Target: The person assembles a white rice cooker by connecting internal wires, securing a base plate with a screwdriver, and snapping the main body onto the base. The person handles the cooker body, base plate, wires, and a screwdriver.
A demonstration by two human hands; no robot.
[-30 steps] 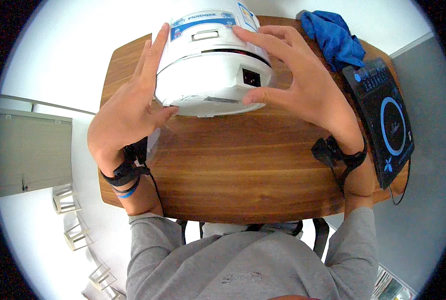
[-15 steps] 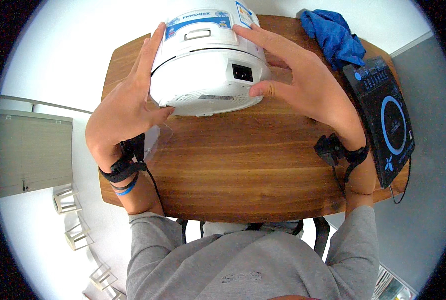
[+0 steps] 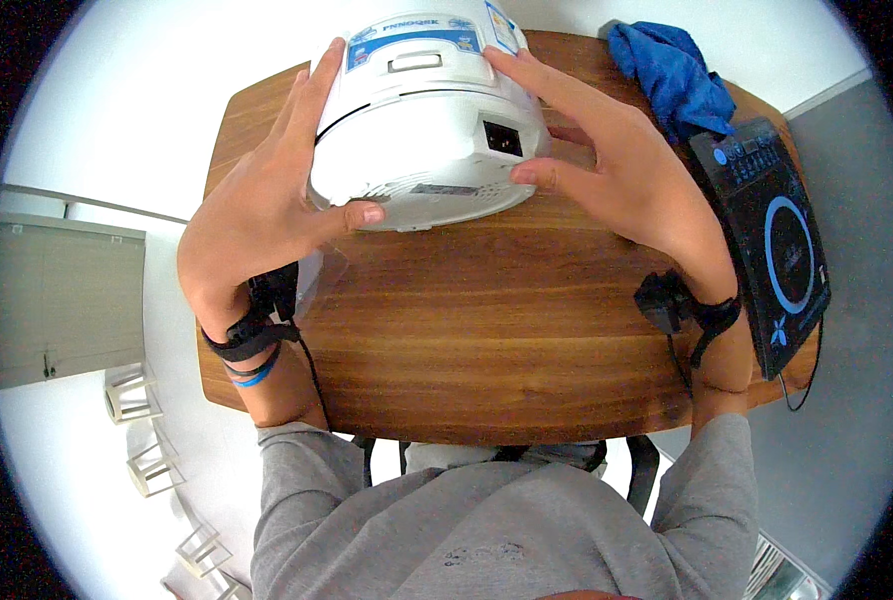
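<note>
A white rice cooker (image 3: 407, 150) with a blue label sits at the far side of the table, tipped so that part of its vented underside shows. A black power inlet (image 3: 503, 138) is set in its lower right side. My left hand (image 3: 277, 190) grips its left side, fingers up along the wall and thumb across the bottom edge. On the other side, my right hand (image 3: 607, 160) clasps the cooker with its fingers on the upper wall and its thumb just below the inlet. Whether the cooker touches the table cannot be seen.
The wooden table (image 3: 487, 340) has a black induction cooktop (image 3: 767, 240) at its right edge, a cord hanging from it. Behind that lies a crumpled blue cloth (image 3: 672, 75). Something clear (image 3: 324, 275) lies beside my left wrist. White stools (image 3: 132, 395) stand on the floor at left.
The rice cooker has shifted slightly to the right, both hands moving with it. My left thumb now stretches further across its bottom edge.
</note>
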